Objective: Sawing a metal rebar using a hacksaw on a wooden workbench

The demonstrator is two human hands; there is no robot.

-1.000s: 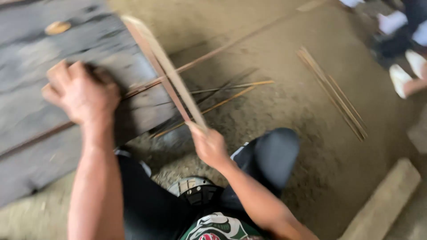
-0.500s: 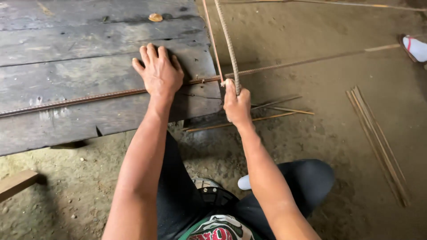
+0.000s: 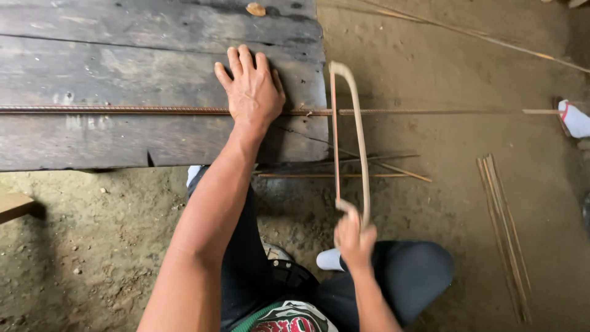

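Pressing flat, fingers spread, on a thin rusty steel rod (image 3: 123,110): left hand (image 3: 251,92), palm down, pinning the rod against a weathered grey plank platform (image 3: 92,55). Lying lengthwise across the planks and running on past the platform's right edge over the dirt floor (image 3: 442,203), ending near a white shoe (image 3: 574,118) at the right border. Gripping the near end of a bow-shaped hacksaw (image 3: 356,123): right hand (image 3: 354,238), fingers closed round the handle, close to the body. Standing nearly square to the rod, the saw's thin blade crossing it just beyond the platform's right edge, the curved pale frame arching to the right of the blade. Touching or only hovering over the rod at the crossing point: cannot tell.

Lying on the ground below the platform edge: several loose thin rods (image 3: 344,171), fanned out between platform and knee. Lying well apart at the right: a bundle of cut lengths (image 3: 504,233), roughly parallel. Resting on the far plank: a small tan scrap (image 3: 255,9). Showing at the left border: a wooden block end (image 3: 12,206). Crouching in dark trousers (image 3: 405,270), right knee raised beside the sawing hand.
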